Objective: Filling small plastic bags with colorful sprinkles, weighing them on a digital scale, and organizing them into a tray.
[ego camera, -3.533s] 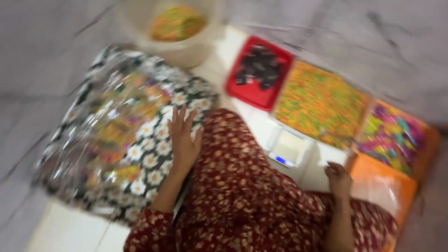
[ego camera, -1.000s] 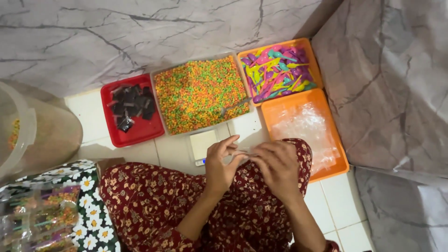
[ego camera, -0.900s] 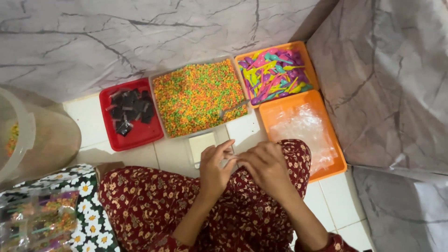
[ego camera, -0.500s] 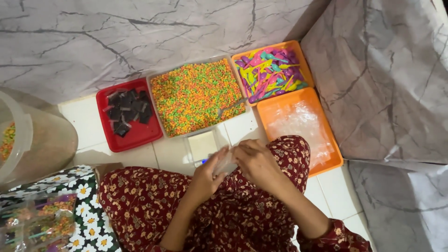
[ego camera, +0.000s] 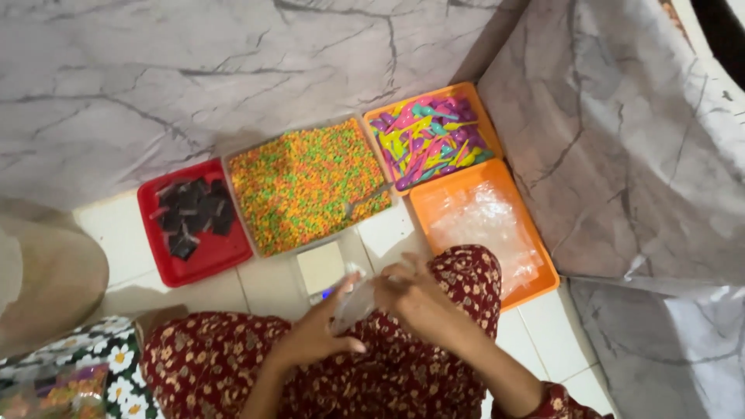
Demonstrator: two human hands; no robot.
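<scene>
Far to the left of the hands, at the picture's edge, sits a large pale tub (ego camera: pixel 46 271), and below it a flower-patterned cloth (ego camera: pixel 101 361) carrying filled packets, set aside where it does not crowd the working space. Up and to the left of the left hand lies a red tray (ego camera: pixel 233 260) with small dark sachets (ego camera: pixel 190 217), flat on the tiled floor (ego camera: pixel 264 287) and within easy reach.

Just ahead of both hands stands a clear tray (ego camera: pixel 233 174) heaped with orange, green and yellow bits (ego camera: pixel 306 182); a metal scoop (ego camera: pixel 365 200) rests in the heap with its handle turned toward the person, ready to be picked up. Between that tray and the knees sits a small white scale (ego camera: pixel 322 268), directly in front of the hands.

The left hand (ego camera: pixel 318 337) is closed in a light grasp on the lower end of a small clear plastic bag (ego camera: pixel 355 301), thumb and fingers pinching it. The right hand (ego camera: pixel 415 299) grips the bag's upper end, fingers curled over it, so the bag hangs stretched between the two hands above the lap in the red patterned dress (ego camera: pixel 403 372), just near the scale.

Ahead and to the right of the right hand, an orange tray (ego camera: pixel 365 128) holds coloured plastic spoons (ego camera: pixel 431 140). Beside the right hand, a second orange tray (ego camera: pixel 535 283) holds a stack of clear bags (ego camera: pixel 485 229), the supply closest to the hand that takes them.
</scene>
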